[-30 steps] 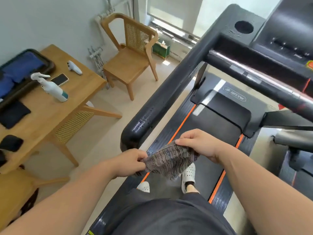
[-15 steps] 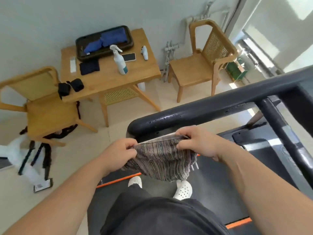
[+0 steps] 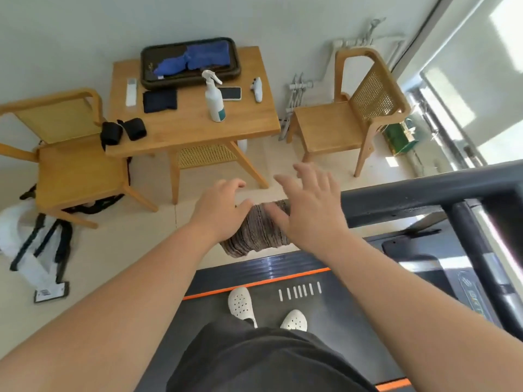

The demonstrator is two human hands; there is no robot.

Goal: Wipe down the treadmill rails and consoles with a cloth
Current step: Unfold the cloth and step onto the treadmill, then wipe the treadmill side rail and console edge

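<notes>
Brown-grey striped woven cloth (image 3: pixel 256 232), draped over the free end of the black treadmill handrail (image 3: pixel 424 198), whose long axis runs rightward toward the console: left hand (image 3: pixel 219 212) closed on its left edge, right hand (image 3: pixel 310 212) open-fingered just above it.

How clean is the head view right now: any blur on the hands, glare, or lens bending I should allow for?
Head view: the right hand is motion-blurred, fingers spread; the left hand and the cloth are slightly soft. The window at right is blown out, and glare streaks the treadmill rail. Wide-angle bending tilts the table and both chairs.
</notes>
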